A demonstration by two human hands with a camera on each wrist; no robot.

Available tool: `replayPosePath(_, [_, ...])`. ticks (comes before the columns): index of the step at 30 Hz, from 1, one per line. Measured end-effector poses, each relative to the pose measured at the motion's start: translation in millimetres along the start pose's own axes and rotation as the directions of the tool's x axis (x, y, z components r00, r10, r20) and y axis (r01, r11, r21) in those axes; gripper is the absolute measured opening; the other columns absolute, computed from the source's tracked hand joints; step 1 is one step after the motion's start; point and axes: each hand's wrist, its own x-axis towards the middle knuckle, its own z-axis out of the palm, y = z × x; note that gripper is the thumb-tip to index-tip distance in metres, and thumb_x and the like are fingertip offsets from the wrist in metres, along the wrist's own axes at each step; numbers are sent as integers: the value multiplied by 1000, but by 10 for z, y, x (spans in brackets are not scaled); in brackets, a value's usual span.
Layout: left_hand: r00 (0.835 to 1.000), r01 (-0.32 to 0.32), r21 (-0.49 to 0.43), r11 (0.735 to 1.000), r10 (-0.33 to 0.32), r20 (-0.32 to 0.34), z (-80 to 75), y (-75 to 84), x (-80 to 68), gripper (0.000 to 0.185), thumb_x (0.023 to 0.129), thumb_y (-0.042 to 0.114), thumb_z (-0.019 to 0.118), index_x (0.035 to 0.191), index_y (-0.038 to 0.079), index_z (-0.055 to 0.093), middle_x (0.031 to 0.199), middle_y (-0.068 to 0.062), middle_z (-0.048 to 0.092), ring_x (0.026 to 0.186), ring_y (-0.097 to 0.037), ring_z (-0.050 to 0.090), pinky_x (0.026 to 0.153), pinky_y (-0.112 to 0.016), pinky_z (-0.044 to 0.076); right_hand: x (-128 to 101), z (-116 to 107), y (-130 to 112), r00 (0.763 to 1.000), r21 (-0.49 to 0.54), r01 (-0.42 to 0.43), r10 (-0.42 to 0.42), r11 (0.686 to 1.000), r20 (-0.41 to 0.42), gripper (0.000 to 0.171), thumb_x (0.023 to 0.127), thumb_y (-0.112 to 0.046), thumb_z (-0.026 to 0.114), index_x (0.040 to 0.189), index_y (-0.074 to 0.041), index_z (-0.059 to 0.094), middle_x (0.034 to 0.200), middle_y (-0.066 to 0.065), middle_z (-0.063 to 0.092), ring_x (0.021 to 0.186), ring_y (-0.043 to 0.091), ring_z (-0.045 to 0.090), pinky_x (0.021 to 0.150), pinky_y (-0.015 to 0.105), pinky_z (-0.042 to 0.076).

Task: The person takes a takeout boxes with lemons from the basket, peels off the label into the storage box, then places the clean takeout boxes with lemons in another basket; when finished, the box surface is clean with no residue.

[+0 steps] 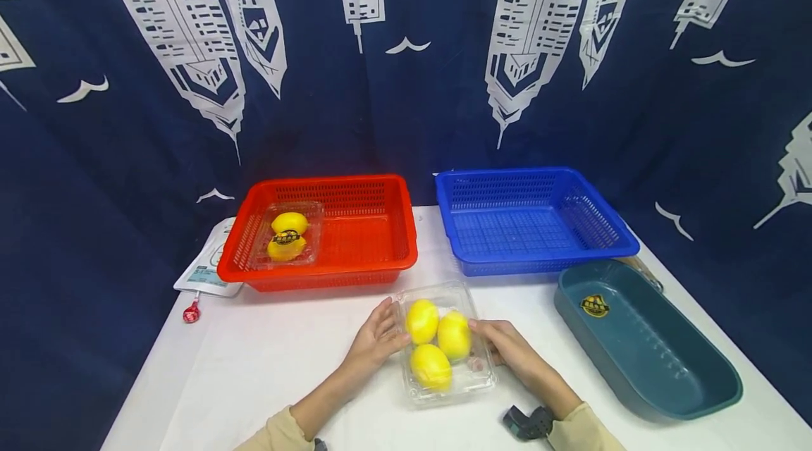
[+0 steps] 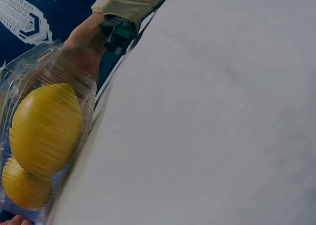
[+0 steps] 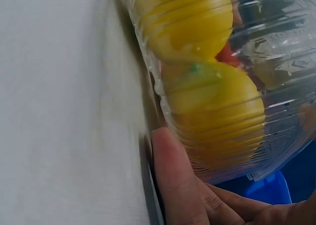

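A clear clamshell (image 1: 447, 345) of three lemons (image 1: 438, 342) lies on the white table (image 1: 266, 366), just in front of the gap between the red basket (image 1: 330, 232) and the blue basket (image 1: 533, 222). The left hand (image 1: 376, 340) rests against its left side with the fingers nearly straight, touching the plastic rather than wrapping it. The right hand (image 1: 507, 352) meets the right side; in the right wrist view a thumb (image 3: 173, 180) lies flat along the base of the box by the table, so this hand looks to be pressing the side too, not clamped round it.

What could go wrong — the box is held only by sideways pressure between two flat hands. The thin ribbed plastic will likely flex, so a hard squeeze may pop the lid, and the lemons, which sit loosely inside, could roll out over the table. Too light a squeeze and the smooth walls may slip down between the palms on lifting, more so as the lemons' weight shifts to one end if the box tips.

The red basket already holds a similar box (image 1: 287, 236) with two lemons at its left end, and a teal tray (image 1: 641, 345) lies near the right hand — a wide swing of the elbow could knock it. A white packet (image 1: 206, 271) and a small red thing (image 1: 191, 312) lie at the table's left edge, well apart from the hands
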Motion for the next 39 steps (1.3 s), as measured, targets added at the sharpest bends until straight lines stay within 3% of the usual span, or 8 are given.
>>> replayPosePath(3, [991,-83,161,983,98,-86,45,75,-1,89,86,22,74,153,1,20,157,-22,30,139,-42,40,114,-50,36,-14,0,6,1000,4,-14,14,1000,-6,62,100,-40,44,129,14,52,87,1,65,78,11,66,68,30,60])
replayPosePath(6, [965,-135,333,933,200,-168,101,211,-11,87,83,25,77,151,2,29,152,-19,38,136,-38,44,113,-50,38,-13,-3,12,1000,5,-3,3,1000,-1,62,100,-40,44,130,13,51,98,6,67,82,14,68,70,34,61])
replayPosePath(8, [948,-153,400,904,248,-198,135,323,-7,85,81,27,78,149,3,33,150,-17,41,136,-36,45,113,-50,38,-12,-5,11,1000,7,6,-6,1000,3,62,100,-40,43,131,13,51,100,7,67,82,15,68,71,35,62])
replayPosePath(11, [941,-181,408,895,278,-193,186,512,24,84,81,26,78,150,5,33,150,-15,42,138,-35,43,114,-50,37,-15,-8,7,1000,10,12,-12,1000,9,62,101,-40,42,132,13,49,101,8,68,83,16,68,71,35,62])
replayPosePath(20, [973,-140,456,879,207,-101,300,902,478,95,81,39,77,155,14,23,161,-6,27,139,-34,42,112,-53,40,-26,-4,-4,1000,7,2,-2,1000,22,63,101,-41,39,136,11,45,108,12,66,87,17,67,74,37,61])
replayPosePath(27, [995,-73,560,825,98,-15,464,910,862,102,79,47,74,157,15,16,164,-9,19,147,-33,29,117,-56,31,-48,-11,0,1000,-2,12,-12,1000,21,64,101,-41,39,137,13,45,106,10,68,85,17,67,73,34,61])
replayPosePath(32, [994,-100,624,775,99,37,573,891,1070,106,80,49,73,158,13,10,165,-8,15,149,-30,24,120,-54,26,-58,-15,28,998,-4,47,-47,999,46,61,103,-39,37,135,12,47,104,8,69,86,17,68,73,34,61])
replayPosePath(39, [995,-99,653,751,91,46,696,856,1323,110,82,52,70,157,7,4,166,-9,4,151,-29,20,122,-48,24,-61,-41,11,999,-20,29,-29,999,14,60,102,-40,38,136,8,49,113,13,66,91,16,65,75,33,60])
